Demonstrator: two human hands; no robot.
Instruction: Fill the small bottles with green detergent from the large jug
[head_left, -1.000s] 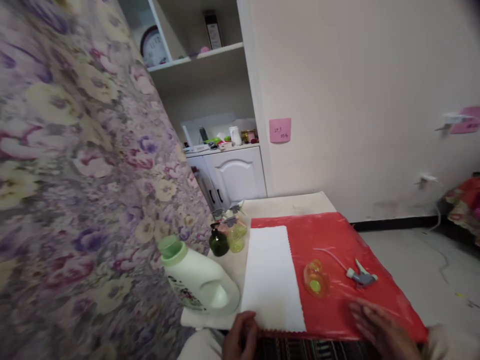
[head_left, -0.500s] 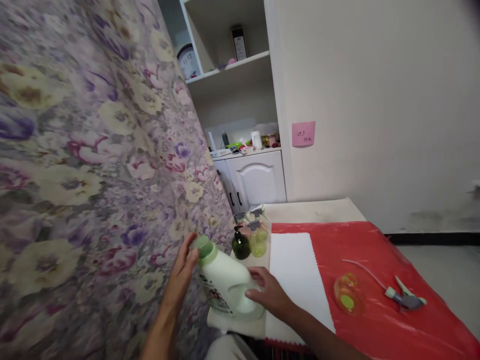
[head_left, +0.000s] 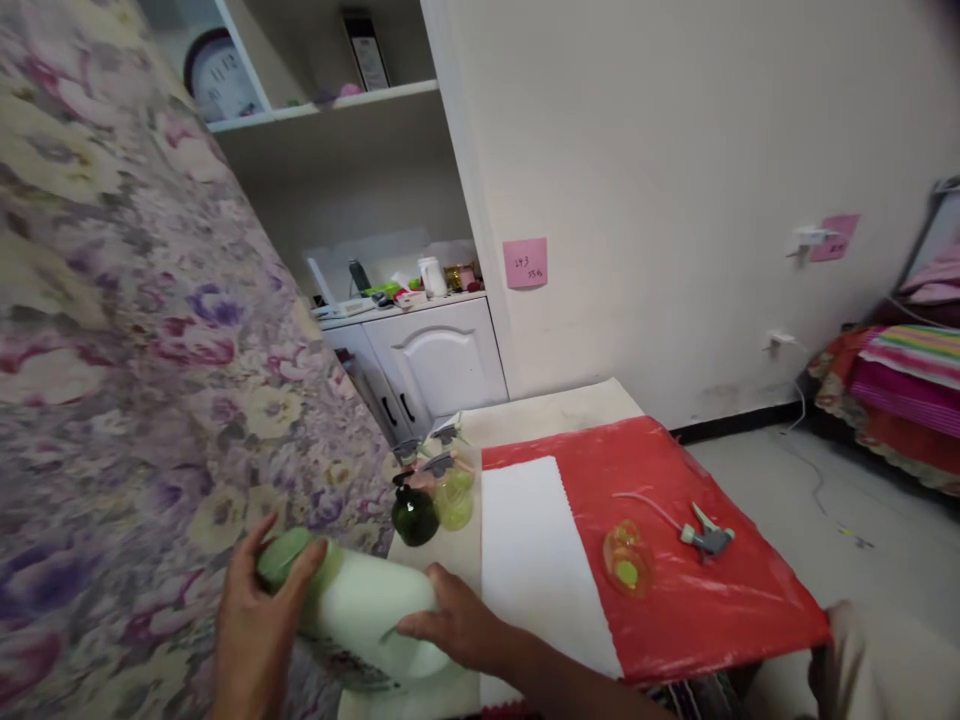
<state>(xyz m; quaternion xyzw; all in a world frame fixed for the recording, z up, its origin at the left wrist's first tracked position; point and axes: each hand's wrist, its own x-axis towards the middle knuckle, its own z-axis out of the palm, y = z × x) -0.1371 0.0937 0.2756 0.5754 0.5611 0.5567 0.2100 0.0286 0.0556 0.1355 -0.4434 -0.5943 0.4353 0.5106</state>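
Note:
A pale green detergent jug (head_left: pixel 375 605) lies tilted in front of me, its green cap (head_left: pixel 283 556) towards the left. My left hand (head_left: pixel 262 600) is closed around that cap, thumb on one side and fingers on the other. With my right hand (head_left: pixel 461 620) I grip the jug by its handle. Just beyond the jug stand a dark green pump bottle (head_left: pixel 415 515) and a yellowish clear spray bottle (head_left: pixel 454 500). On the red cover lie an orange-yellow clear bottle (head_left: pixel 627 560) without its top and a grey and pale green spray head (head_left: pixel 709 535) with its tube.
A red plastic cover (head_left: pixel 720 600) and a white cloth (head_left: pixel 532 550) lie over the table. A flowered curtain (head_left: pixel 150 400) hangs close on my left. Behind the table stands a white cabinet (head_left: pixel 450 360) with shelves. A bed (head_left: pixel 900 380) is at the far right.
My view has turned to the right. The jug has tipped further over towards the left, and my left hand has closed on its cap. My right hand has taken hold of the handle.

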